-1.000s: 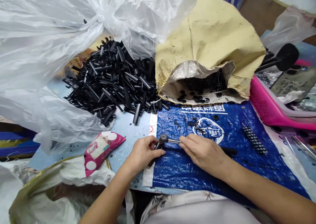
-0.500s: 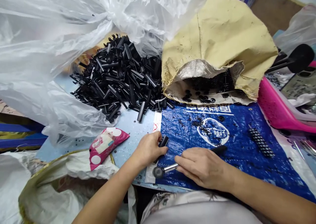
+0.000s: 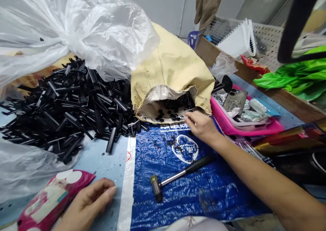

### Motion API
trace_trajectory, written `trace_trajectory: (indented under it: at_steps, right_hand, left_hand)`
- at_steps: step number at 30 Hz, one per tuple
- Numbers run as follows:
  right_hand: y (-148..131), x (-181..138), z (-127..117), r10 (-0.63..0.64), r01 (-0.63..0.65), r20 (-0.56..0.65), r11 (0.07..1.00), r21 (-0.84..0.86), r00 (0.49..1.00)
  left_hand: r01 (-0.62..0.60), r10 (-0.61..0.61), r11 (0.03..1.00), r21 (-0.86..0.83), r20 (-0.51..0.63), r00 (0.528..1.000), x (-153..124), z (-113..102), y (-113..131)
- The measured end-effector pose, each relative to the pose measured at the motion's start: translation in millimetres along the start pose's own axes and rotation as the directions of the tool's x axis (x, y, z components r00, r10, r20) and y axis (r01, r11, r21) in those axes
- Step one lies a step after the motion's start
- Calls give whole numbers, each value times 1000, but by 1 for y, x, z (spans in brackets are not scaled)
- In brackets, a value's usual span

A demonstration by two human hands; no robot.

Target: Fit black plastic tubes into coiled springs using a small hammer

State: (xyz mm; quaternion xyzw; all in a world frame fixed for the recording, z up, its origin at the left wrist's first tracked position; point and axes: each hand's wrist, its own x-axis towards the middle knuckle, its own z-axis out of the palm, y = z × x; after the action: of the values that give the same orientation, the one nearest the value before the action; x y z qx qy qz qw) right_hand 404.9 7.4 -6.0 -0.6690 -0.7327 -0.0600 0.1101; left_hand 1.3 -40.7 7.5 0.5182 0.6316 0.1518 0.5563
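My left hand (image 3: 89, 202) lies beside a pink packet (image 3: 48, 200), its fingers loosely bent, with nothing visible in it. My right hand (image 3: 201, 126) is at the mouth of a yellow sack (image 3: 175, 61), fingers pinched together; what they hold, if anything, I cannot make out. Small black round pieces (image 3: 174, 116) lie inside the sack's opening. A two-faced mallet (image 3: 173, 178) with a dark grip rests on the blue woven sheet (image 3: 178, 207), touched by neither hand. To the left, black half-round plastic pieces (image 3: 76, 105) form a large heap.
Clear plastic film (image 3: 102, 31) hangs over the heap. At right stands a pink basket (image 3: 229, 129) holding a phone (image 3: 235, 100) and small items. Behind it are a wooden ledge (image 3: 287, 102), a green bag (image 3: 297, 70) and a perforated bin (image 3: 270, 44).
My right hand has let go of the mallet and moved up to the sack's mouth. My left hand has moved left, off the sheet; its black tube is out of sight. The view has turned right.
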Motion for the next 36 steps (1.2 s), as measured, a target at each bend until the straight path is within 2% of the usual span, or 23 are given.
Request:
trace_trajectory:
  at_steps: [2, 4, 7, 11, 14, 17, 18, 20, 22, 24, 26, 28, 30, 32, 34, 36]
  right_hand:
    - [28, 30, 2, 112, -111, -2, 989, -94, 994]
    - [50, 54, 7, 153, -145, 36, 975, -168, 987]
    - [67, 74, 17, 148, -119, 111, 965, -235, 983]
    - [68, 79, 24, 94, -51, 155, 964, -263, 983]
    - [61, 71, 18, 37, 2, 142, 965, -261, 989]
    - [48, 47, 6, -42, 69, 116, 969, -237, 992]
    - [42, 35, 3, -72, 94, 106, 970, -225, 992]
    - [32, 5, -2, -128, 144, 89, 970, -197, 988]
    - [26, -29, -5, -171, 180, 66, 970, -163, 983]
    - [24, -60, -6, -175, 173, -1, 977, -121, 985]
    - [28, -84, -6, -99, 94, -31, 986, -138, 995]
    - [33, -97, -10, 6, -3, 13, 983, -182, 1000]
    - [37, -99, -17, 67, -56, 59, 985, -163, 996]
    - [36, -92, -25, 83, -81, 43, 996, -43, 996]
    - [31, -72, -30, 96, -95, -4, 988, 118, 995]
    - [22, -42, -28, 114, -103, -35, 966, 238, 993]
  left_hand:
    - [26, -26, 999, -23, 24, 999, 6, 10, 1]
    - [59, -59, 996, -63, 8, 998, 9, 12, -3]
    - [103, -106, 989, -107, -22, 994, 11, 9, -6]
    - [131, -138, 982, -135, -43, 989, 12, 8, -3]
    - [129, -136, 983, -129, -50, 989, 11, 10, -3]
    - [124, -129, 988, -88, -47, 991, 10, 10, -7]
    - [107, -111, 992, -64, -63, 992, 10, 10, -8]
    - [29, -30, 1000, -8, -167, 986, 15, 5, -7]
    - [-62, 86, 995, 80, -339, 937, 26, -2, -1]
    - [-96, 192, 971, 219, -480, 856, 43, -12, 12]
    - [-52, 266, 920, 389, -521, 811, 66, -22, 29]
    - [12, 290, 851, 526, -489, 823, 88, -28, 44]
    - [53, 271, 799, 599, -436, 858, 108, -30, 53]
    - [49, 253, 788, 614, -394, 883, 121, -28, 55]
    - [11, 262, 809, 588, -377, 888, 127, -23, 51]
    - [-34, 282, 850, 525, -400, 872, 127, -18, 44]
